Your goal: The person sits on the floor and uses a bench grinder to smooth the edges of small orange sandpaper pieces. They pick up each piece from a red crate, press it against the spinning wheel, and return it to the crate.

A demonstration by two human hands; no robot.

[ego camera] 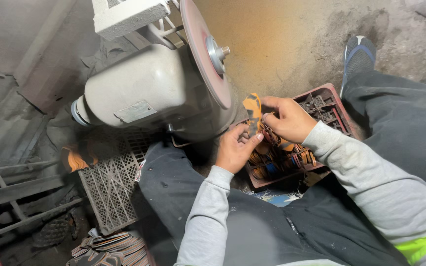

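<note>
Both hands, the left hand (235, 148) and the right hand (287, 119), pinch an orange sole-shaped piece (252, 107), seemingly rubber, at five o'clock of the grinding disc (204, 51).

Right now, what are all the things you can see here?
Grinding machine: one, pale grey, left of middle.
Grinding disc: one, reddish, on the machine's right end.
Flat piece: one, orange and dark, held beside the disc.
Red crate: one, on the ground, full of orange and dark pieces.
Grey crate: one, lower left.
Stacked flat pieces: a pile, bottom edge.
Shoe: one, dark with blue, top right.
Left hand: one, touching the flat piece from below.
Right hand: one, grip on the flat piece.
</note>
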